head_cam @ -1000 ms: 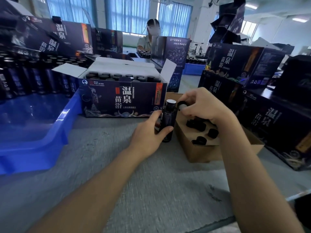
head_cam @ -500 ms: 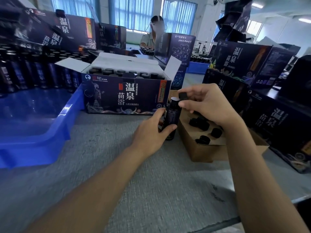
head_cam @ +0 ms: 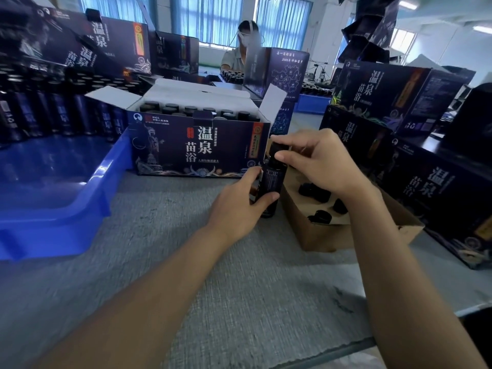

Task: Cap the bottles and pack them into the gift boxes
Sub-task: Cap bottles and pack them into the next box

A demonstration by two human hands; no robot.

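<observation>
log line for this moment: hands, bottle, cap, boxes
step: capping | left hand: grips bottle, upright | right hand: pinches cap on bottle top | gift box: open, capped bottles inside | loose caps: in cardboard box

Grey textured surface. At 9 o'clock, blue bin; at 11, open gift box full of capped bottles; near centre, upright dark bottle; at 4, just beside it, brown cardboard box; at 3, closed gift boxes.

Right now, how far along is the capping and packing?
Done: the open gift box holds rows of capped bottles. In hand: left hand grips a bottle, right hand fits its cap. Left: packing it; loose caps wait in the cardboard box.
</observation>
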